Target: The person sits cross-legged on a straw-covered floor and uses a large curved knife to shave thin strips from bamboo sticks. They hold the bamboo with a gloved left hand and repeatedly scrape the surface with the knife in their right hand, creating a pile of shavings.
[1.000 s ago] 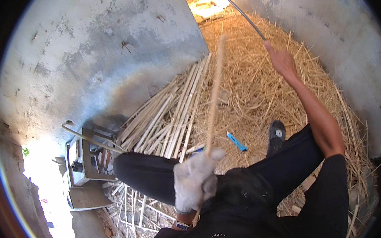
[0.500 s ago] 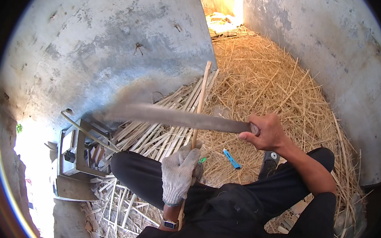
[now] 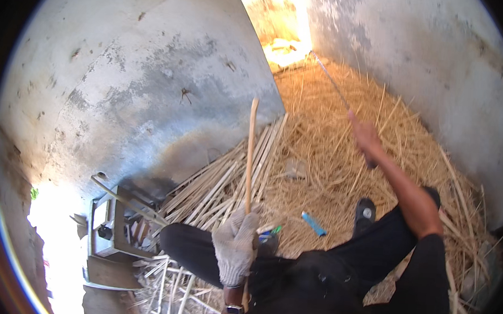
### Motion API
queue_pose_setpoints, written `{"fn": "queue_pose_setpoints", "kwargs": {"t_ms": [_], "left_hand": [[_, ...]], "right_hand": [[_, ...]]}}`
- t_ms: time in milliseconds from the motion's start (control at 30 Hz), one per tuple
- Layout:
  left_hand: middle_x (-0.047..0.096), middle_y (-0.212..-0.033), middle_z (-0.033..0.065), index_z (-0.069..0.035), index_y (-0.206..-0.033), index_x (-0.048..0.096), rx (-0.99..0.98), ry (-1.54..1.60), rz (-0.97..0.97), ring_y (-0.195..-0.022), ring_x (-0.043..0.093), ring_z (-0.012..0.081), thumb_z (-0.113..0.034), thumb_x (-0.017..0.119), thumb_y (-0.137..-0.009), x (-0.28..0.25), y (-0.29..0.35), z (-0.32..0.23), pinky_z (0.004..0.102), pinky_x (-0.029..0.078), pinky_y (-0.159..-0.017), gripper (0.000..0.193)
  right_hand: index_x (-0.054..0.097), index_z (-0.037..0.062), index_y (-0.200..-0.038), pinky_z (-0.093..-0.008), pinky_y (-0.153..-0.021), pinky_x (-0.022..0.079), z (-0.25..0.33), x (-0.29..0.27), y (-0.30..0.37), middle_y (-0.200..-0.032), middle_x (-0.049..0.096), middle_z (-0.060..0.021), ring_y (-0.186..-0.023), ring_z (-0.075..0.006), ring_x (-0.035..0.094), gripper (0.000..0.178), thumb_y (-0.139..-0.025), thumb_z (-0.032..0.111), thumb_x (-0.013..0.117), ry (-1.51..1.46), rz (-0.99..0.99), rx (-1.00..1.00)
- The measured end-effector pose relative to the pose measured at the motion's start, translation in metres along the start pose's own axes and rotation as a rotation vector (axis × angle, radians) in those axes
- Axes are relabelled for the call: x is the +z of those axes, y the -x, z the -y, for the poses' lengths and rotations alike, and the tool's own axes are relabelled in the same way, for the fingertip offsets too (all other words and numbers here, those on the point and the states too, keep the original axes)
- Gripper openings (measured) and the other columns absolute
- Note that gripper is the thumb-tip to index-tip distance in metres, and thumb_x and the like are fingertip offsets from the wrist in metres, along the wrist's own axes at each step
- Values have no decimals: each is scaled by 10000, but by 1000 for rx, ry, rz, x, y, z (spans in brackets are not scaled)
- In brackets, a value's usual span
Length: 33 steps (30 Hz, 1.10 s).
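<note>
My left hand (image 3: 236,244), in a pale work glove, grips a long thin cane stick (image 3: 251,151) and holds it upright in front of my lap. My right hand (image 3: 364,134) is bare and raised to the upper right, closed on the handle of a long thin blade (image 3: 330,81) that points up and away toward the sunlit gap. Blade and stick are well apart. I sit on the ground with dark trousers and my legs spread over the straw.
A pile of peeled cane sticks (image 3: 221,184) leans against the grey concrete wall (image 3: 153,83). Loose straw (image 3: 331,161) covers the floor. A blue lighter-like object (image 3: 314,223) lies by my shoe (image 3: 365,211). A metal frame device (image 3: 111,229) stands at the lower left.
My right hand has swung the blade from low across the stick back up to the upper right. The left hand keeps the stick upright.
</note>
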<state>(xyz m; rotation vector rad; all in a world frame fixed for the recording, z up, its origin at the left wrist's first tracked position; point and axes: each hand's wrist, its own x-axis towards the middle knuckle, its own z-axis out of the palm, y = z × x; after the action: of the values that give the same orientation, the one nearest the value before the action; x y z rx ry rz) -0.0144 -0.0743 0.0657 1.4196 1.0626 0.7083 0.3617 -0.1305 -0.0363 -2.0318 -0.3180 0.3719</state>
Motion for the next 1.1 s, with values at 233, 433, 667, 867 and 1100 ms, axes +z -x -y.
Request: {"fn": "queue_pose_setpoints", "kwargs": {"t_ms": [233,433,667,867,1100], "left_hand": [[565,-679,-20,29,-1293,616,113,25,93,-527,447,34,-117,610,-952,2,-8,18,200,382,-492,370],[609,-724,22,45,-1359,549,-34,130,209,-538,458,42,-146,593,-957,6,7,-5,197,377,-489,447],[453,-585,-52,50,-1308,578,66,2,224,-452,401,36,-149,575,-941,13,9,10,198,335,-420,418],[408,-571,-80,-2,-1177,652,-7,29,188,-469,363,15,-194,588,-967,22,-2,16,210,290,-419,292],[479,-609,-67,-8,-1293,627,-71,124,229,-511,419,14,-173,592,-975,14,11,14,192,331,-465,360]], "right_hand": [[624,54,-667,-326,-413,329,25,15,65,-478,486,-13,-414,-145,447,638,-947,620,529,39,259,-814],[618,48,-673,-361,-434,406,19,20,92,-484,519,-65,-424,-173,506,617,-900,622,605,49,325,-1035],[555,93,-565,-340,-370,327,13,30,46,-432,433,-7,-363,-146,413,721,-928,710,466,105,218,-892],[494,90,-529,-360,-378,334,4,52,30,-438,377,31,-373,-152,372,801,-942,761,349,435,196,-591],[601,16,-672,-385,-515,442,-24,-12,-59,-573,571,-75,-534,-206,571,712,-947,661,478,-124,-212,40]]}}
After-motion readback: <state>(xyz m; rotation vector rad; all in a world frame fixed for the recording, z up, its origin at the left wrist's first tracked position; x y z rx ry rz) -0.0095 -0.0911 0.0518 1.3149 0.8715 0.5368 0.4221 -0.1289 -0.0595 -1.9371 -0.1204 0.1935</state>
